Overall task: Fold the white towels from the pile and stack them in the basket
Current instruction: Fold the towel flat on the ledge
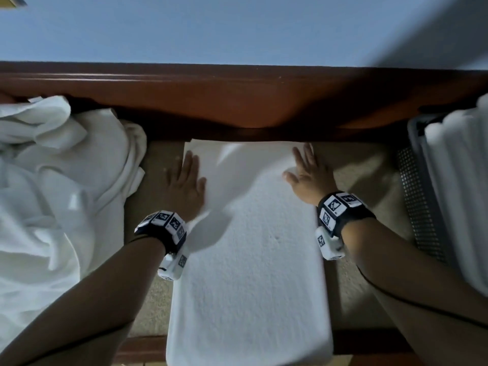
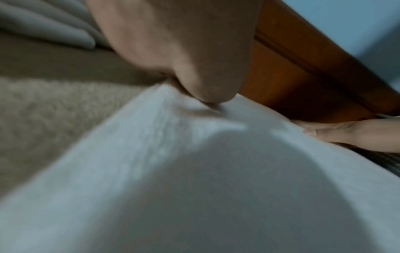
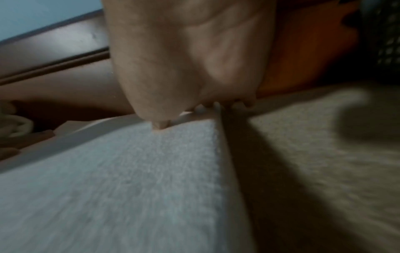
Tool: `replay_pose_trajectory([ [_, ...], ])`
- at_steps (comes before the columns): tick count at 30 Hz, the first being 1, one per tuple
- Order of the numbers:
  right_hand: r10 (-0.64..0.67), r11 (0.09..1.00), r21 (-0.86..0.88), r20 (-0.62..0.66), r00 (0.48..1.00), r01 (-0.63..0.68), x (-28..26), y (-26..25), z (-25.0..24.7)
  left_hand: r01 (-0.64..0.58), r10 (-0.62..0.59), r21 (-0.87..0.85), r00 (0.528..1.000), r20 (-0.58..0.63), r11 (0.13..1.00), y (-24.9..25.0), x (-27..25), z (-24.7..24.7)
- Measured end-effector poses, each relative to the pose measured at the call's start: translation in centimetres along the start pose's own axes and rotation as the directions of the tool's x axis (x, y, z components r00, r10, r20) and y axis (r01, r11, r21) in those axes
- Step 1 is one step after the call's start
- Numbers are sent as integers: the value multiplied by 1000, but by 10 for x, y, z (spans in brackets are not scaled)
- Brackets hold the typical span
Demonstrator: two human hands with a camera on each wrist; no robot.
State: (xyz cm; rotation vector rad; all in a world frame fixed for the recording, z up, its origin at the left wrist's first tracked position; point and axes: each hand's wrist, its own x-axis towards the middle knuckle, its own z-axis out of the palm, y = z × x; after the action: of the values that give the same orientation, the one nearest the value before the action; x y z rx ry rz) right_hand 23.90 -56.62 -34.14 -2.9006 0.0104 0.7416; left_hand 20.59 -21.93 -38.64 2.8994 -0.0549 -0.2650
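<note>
A white towel [image 1: 250, 247], folded into a long strip, lies on the beige surface [image 1: 364, 167] and runs from the wooden rail toward me. My left hand [image 1: 186, 180] lies flat with straight fingers on the towel's far left edge. On the far right corner my right hand [image 1: 307, 173] presses flat too. The left wrist view shows the palm [image 2: 184, 51] down on the towel [image 2: 194, 171], with my right hand [image 2: 346, 131] beyond. In the right wrist view the fingertips [image 3: 161, 125] touch the towel [image 3: 119, 179] near its right edge. A pile of loose white towels [image 1: 52, 194] sits at the left.
A dark mesh basket [image 1: 420, 202] at the right edge holds folded white towels [image 1: 459, 194]. A reddish-brown wooden rail [image 1: 237, 101] runs across the back, just beyond the towel's far end, with a blue wall [image 1: 237, 30] behind it.
</note>
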Motion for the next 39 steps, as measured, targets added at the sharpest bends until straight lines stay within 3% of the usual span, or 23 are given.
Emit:
replay_pose_trajectory([
  [3, -31, 998, -51, -66, 997, 27, -50, 2, 17, 6, -5, -27, 998, 65, 1000, 8, -34, -5],
  [5, -159, 985, -89, -121, 980, 148, -98, -17, 43, -92, 94, -61, 995, 37, 994, 30, -78, -4],
  [7, -297, 954, -53, -74, 952, 294, -148, -44, 82, -242, 245, -101, 969, 22, 965, 61, -136, 10],
  [9, -353, 936, -29, -80, 932, 352, -181, -60, 116, -326, 334, -104, 940, 71, 940, 78, -183, 22],
  [14, -254, 967, -34, -209, 944, 253, -199, -11, 130, -162, 167, -56, 982, 92, 985, 40, -222, 26],
  [17, -94, 994, 31, -202, 975, 102, -214, 12, 137, -65, 67, -33, 996, 66, 997, 20, -243, 25],
  [20, 37, 998, 55, -182, 983, -28, -241, 3, 142, 84, -80, -57, 994, 74, 995, 23, -268, 24],
  [22, -71, 997, 0, -151, 986, 72, -266, -23, 149, 72, -61, -97, 991, 118, 993, 40, -283, 23],
  [25, -312, 949, 9, -119, 942, 316, -306, -52, 179, -154, 174, -130, 972, 155, 979, 58, -315, 30],
  [27, -316, 945, 31, -176, 932, 326, -317, -40, 188, -163, 186, -143, 970, 157, 976, 44, -328, 28],
  [31, -185, 976, 71, -235, 954, 207, -325, 0, 186, -72, 93, -218, 992, 88, 973, 4, -345, 26],
  [34, -47, 968, 226, -270, 962, 111, -332, 7, 192, 106, -102, -329, 994, 29, 938, -4, -353, 26],
  [37, 173, 901, 434, -403, 899, 21, -343, 3, 198, 331, -365, -503, 930, 33, 798, 2, -361, 19],
  [39, 268, 830, 557, -395, 878, -3, -357, -2, 201, 379, -437, -592, 898, 50, 711, 8, -372, 16],
])
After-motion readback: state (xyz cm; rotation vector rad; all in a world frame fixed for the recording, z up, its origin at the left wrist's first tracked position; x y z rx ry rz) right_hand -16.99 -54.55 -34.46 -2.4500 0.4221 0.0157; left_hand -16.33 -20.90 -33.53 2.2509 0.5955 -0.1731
